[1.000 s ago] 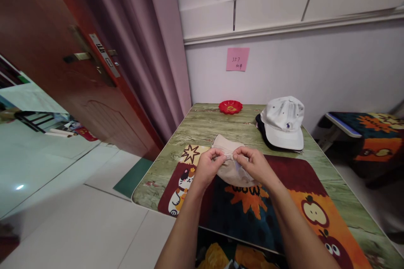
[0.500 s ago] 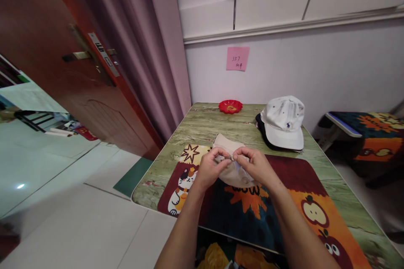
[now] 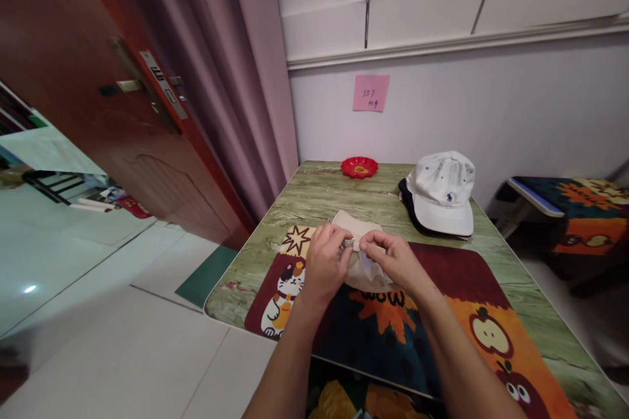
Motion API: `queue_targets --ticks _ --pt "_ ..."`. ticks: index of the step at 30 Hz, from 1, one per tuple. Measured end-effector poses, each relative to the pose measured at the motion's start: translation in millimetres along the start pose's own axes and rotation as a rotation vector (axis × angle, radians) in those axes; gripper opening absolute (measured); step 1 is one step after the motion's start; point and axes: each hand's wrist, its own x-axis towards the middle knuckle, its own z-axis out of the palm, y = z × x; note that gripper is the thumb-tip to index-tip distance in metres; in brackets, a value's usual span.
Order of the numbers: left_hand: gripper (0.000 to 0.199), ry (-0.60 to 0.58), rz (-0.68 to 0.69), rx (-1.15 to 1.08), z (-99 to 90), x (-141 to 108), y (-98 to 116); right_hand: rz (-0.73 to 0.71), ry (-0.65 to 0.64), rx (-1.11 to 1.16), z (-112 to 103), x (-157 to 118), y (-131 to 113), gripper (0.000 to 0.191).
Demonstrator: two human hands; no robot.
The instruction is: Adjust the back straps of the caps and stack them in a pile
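A beige cap [image 3: 366, 273] lies on the patterned mat [image 3: 373, 347], its brim pointing away from me. My left hand [image 3: 327, 258] pinches a small metal buckle [image 3: 348, 243] at the cap's back strap. With thumb and forefinger together, my right hand [image 3: 390, 255] grips the light strap [image 3: 360, 245] just right of the buckle. Both hands rest close over the cap and hide parts of it.
To the right stands a stack of caps with a white cap [image 3: 442, 186] on top. A red scalloped dish [image 3: 360, 167] sits at the table's back edge. A pink note [image 3: 371, 93] is on the wall, and a brown door [image 3: 162, 163] stands at left.
My left hand has turned over the buckle, which now shows more plainly between the fingers. My right hand keeps its pinch on the strap, with only a slight shift.
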Motion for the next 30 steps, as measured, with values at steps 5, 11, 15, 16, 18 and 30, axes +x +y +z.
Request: queue_targets --ticks 5,11,15,16,18,30 --pt "0.015 0.000 -0.158 -0.331 -0.5 -0.4 -8.8 0.002 0.110 0.057 7.7 0.1 -4.0 0.026" --pt "0.019 -0.051 -0.368 -0.718 4.3 -1.8 -20.8 0.006 0.168 0.025 21.4 -3.2 -6.7 0.027" --pt "0.019 -0.046 -0.332 -0.698 4.9 -2.8 -22.0 0.040 0.232 -0.069 26.4 -5.1 -6.7 0.028" --pt "0.019 -0.044 -0.318 -0.678 4.7 -2.9 -22.0 0.041 0.243 -0.074 26.5 -5.5 -6.4 0.028" --pt "0.017 -0.037 -0.288 -0.630 3.8 -3.0 -22.0 0.038 0.247 -0.081 25.9 -6.0 -5.7 0.027" --pt "0.019 -0.033 -0.133 -0.398 -4.9 -3.9 -16.2 0.067 0.220 -0.067 25.1 -5.7 -2.9 0.024"
